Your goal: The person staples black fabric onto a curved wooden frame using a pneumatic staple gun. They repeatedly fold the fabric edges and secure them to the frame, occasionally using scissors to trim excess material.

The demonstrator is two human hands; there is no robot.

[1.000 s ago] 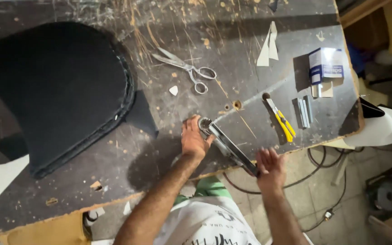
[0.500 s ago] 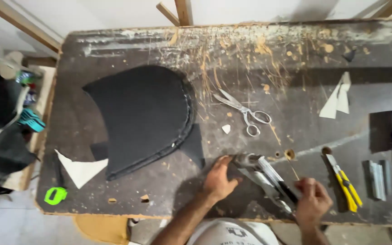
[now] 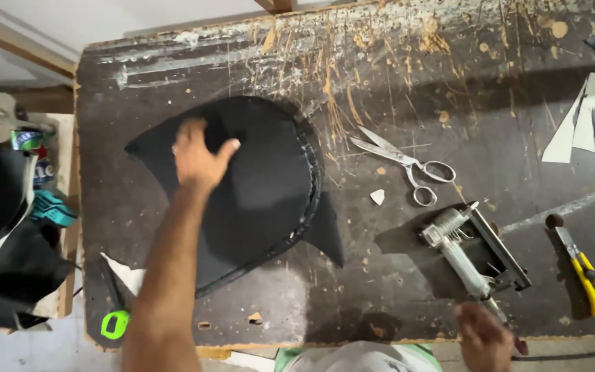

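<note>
Left hand (image 3: 200,157) shifted onto black fabric (image 3: 263,200); scarred workbench (image 3: 394,76).

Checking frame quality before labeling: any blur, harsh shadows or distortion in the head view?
Head view: left hand on the black fabric piece is slightly motion-soft; right hand at the bottom edge is blurred and cropped. The metal tool casts a dark shadow leftward on the workbench. Scissors are sharp. Table edges bow, suggesting wide-angle distortion.
</note>
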